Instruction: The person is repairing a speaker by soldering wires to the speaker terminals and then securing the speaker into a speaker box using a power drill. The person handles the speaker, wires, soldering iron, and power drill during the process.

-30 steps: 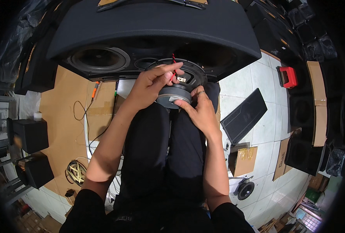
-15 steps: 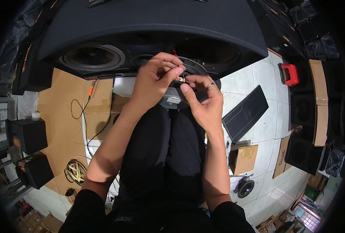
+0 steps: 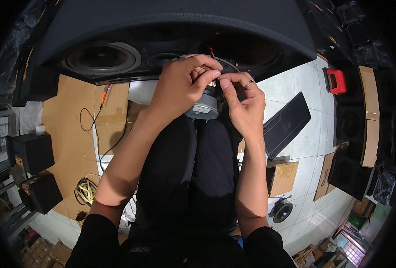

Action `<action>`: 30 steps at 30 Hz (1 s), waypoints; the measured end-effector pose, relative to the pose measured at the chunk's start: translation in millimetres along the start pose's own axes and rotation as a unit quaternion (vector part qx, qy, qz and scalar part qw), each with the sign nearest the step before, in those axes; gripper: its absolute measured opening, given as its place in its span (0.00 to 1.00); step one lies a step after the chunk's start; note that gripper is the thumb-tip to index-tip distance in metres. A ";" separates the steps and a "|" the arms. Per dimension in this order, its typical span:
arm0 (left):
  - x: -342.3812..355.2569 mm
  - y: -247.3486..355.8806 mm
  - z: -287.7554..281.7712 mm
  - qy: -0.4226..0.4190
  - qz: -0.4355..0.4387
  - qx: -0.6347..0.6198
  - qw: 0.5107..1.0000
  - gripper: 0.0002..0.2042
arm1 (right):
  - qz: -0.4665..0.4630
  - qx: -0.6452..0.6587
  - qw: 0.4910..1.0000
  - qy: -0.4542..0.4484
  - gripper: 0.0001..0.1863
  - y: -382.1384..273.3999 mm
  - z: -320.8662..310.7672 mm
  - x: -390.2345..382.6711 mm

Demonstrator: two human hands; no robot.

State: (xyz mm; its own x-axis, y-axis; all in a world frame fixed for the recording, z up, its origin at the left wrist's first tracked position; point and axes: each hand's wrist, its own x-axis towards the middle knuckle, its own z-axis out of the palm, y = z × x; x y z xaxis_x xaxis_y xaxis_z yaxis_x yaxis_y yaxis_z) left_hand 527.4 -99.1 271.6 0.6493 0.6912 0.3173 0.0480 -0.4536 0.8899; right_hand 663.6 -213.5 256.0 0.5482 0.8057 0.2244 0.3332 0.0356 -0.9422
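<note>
A loose speaker driver, with its grey magnet facing me, rests by my knees under the front of a big black speaker cabinet. A red and black wire comes out of the cabinet's dark right opening down to the driver's terminal. My left hand is closed, pinching the wire between thumb and fingers just above the terminal. Beside it, my right hand, wearing a ring, has thumb and forefinger pressed together at the terminal. What lies between those right fingertips is too small to make out.
A mounted driver sits in the cabinet's left side. Cardboard with an orange-handled soldering iron and its cable lies at left. To the right are a black panel, a cardboard box, a small speaker and a red case.
My right hand has shifted slightly right, and its fingertips have closed together by the terminal. My left hand keeps its pinch, slightly further right and up. The view has tilted a little.
</note>
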 end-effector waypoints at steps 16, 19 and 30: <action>4.3 10.2 3.6 0.010 -0.007 0.087 0.996 0.07 | -0.044 -0.020 0.998 0.043 0.05 5.0 6.0 -3.2; 3.1 8.6 4.2 0.013 0.006 0.091 0.996 0.07 | -0.059 -0.041 0.997 0.041 0.05 1.6 5.5 -3.3; -0.7 9.8 2.4 0.006 -0.016 0.053 0.998 0.07 | -0.080 -0.061 0.994 0.034 0.07 3.7 5.5 -4.5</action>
State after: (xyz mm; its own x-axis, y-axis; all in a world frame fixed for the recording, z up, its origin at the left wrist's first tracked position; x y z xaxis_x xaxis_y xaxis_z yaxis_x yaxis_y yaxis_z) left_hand 529.2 -105.4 279.3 0.6365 0.7129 0.2943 0.1487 -0.4879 0.8602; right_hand 658.2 -213.7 250.2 0.5300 0.7529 0.3902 0.5086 0.0860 -0.8567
